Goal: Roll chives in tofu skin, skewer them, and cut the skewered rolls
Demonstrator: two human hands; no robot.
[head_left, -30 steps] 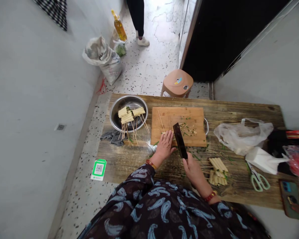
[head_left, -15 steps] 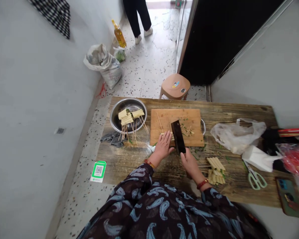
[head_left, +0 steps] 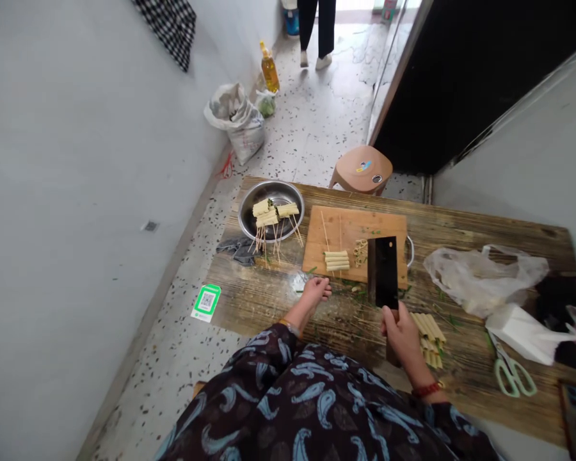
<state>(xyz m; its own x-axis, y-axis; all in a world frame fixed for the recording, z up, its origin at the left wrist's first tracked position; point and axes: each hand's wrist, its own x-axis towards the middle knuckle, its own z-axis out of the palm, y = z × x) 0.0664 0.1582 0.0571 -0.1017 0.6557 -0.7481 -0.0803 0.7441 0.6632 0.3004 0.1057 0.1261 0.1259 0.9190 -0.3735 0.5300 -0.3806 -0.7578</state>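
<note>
My right hand [head_left: 403, 333] grips the handle of a cleaver [head_left: 384, 272], its dark broad blade upright over the right part of the wooden cutting board [head_left: 360, 224]. My left hand [head_left: 315, 291] is at the board's near left edge, fingers curled together; what they hold, if anything, is hidden. Just beyond it, pale tofu-skin rolls [head_left: 336, 260] lie side by side on the board, apart from both hands. Thin skewers [head_left: 325, 230] reach away from them. Trimmed scraps [head_left: 360, 253] lie between the rolls and the blade. More skewered rolls [head_left: 427, 330] sit beside my right hand.
A steel bowl [head_left: 247, 234] holds skewered rolls, with a grey cloth [head_left: 240, 250] near it. Scissors [head_left: 511, 374], a plastic bag [head_left: 484, 282] and white paper [head_left: 523, 333] lie right. Beyond the table are a stool [head_left: 362, 168], a sack [head_left: 244, 131] and a person's legs [head_left: 317, 29].
My left hand has come off the rolls and drawn back to the board's near edge, its fingers now curled. The cleaver has moved right, away from the rolls. The view has shifted left.
</note>
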